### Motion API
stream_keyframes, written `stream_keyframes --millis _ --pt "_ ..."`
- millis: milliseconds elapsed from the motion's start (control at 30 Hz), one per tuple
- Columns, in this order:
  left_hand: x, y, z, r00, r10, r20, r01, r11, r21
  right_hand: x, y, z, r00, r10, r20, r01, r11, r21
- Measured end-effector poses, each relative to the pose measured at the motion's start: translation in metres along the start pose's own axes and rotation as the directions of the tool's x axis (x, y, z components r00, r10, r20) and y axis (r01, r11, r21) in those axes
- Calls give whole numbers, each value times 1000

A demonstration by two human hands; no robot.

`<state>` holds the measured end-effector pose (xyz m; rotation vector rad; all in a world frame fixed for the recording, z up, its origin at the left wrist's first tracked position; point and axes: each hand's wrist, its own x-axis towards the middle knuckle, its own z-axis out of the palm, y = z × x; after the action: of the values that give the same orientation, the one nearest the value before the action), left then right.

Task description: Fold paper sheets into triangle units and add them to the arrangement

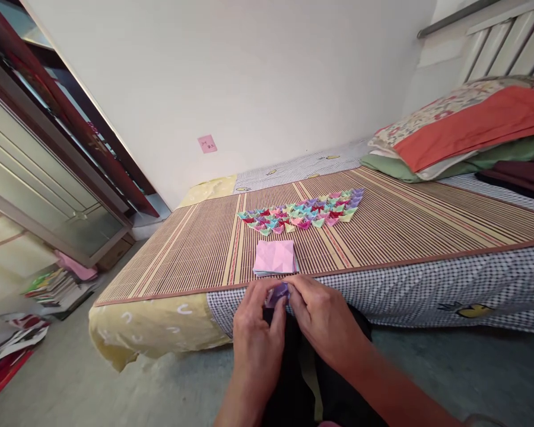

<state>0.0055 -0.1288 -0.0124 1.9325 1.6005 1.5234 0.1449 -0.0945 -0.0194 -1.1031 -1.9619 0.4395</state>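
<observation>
A small folded purple paper (pixel 276 294) is held between my two hands, just in front of the bed's edge. My left hand (pixel 258 323) pinches its left side with thumb and fingers. On the right side, my right hand (pixel 323 314) grips it between thumb and forefinger. Just beyond my hands lies a stack of square paper (pixel 275 257), pink on top. Behind the stack, several rows of small folded paper pieces (pixel 300 212) in many colours stand on the striped mat (pixel 196 249).
Pillows (pixel 471 130) and dark red cloth (pixel 520 178) lie at the right end of the bed. A white wall (pixel 249 77) rises behind it. At the left are a glass-panelled door (pixel 48 178) and piled papers (pixel 53 287) near the floor.
</observation>
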Motion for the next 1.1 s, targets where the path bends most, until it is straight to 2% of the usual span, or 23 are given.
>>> stream_keyframes --millis 67,100,133,200,233,300,333,400,467,567,667,767,833,967,1100 --pt "0 -1 -3 982 -185 31 187 955 -232 1 3 -2 999 38 18 -39 999 14" --pt "0 -2 -4 956 -287 62 289 883 -369 2 3 -3 998 55 28 -56 998 21" --pt "0 -3 -3 919 -378 113 381 774 -506 2 3 -4 997 66 36 -67 997 25" --pt "-1 -5 1 826 -499 262 518 487 -704 2 2 -3 997 63 41 -63 998 19" --pt "-2 -6 4 781 -523 341 560 343 -754 2 1 -1 998 46 39 -46 999 1" --pt "-4 -7 13 721 -538 438 584 131 -801 2 0 5 1000 -6 22 7 998 -67" --pt "-4 -8 18 704 -545 455 574 59 -817 2 -1 8 999 -31 9 32 993 -111" --pt "-4 -8 24 677 -580 453 539 -28 -842 2 -1 15 998 -62 -19 57 981 -184" --pt "-2 -9 27 623 -632 461 525 -99 -846 2 0 18 996 -74 -48 63 977 -205" --pt "1 -9 27 544 -675 498 516 -199 -833 1 2 15 993 -92 -71 81 987 -137" --pt "3 -10 27 514 -689 512 503 -242 -830 0 5 6 988 -129 -81 128 992 -21" --pt "4 -11 30 491 -720 490 479 -247 -842 1 8 1 982 -177 -63 180 983 44" --pt "4 -10 31 489 -730 478 472 -239 -848 1 9 2 978 -206 -29 207 977 44" --pt "6 -8 31 530 -689 494 498 -218 -839 1 11 12 975 -218 29 219 975 -37" --pt "5 -7 29 557 -658 506 502 -219 -837 1 12 18 973 -231 11 232 970 -69"
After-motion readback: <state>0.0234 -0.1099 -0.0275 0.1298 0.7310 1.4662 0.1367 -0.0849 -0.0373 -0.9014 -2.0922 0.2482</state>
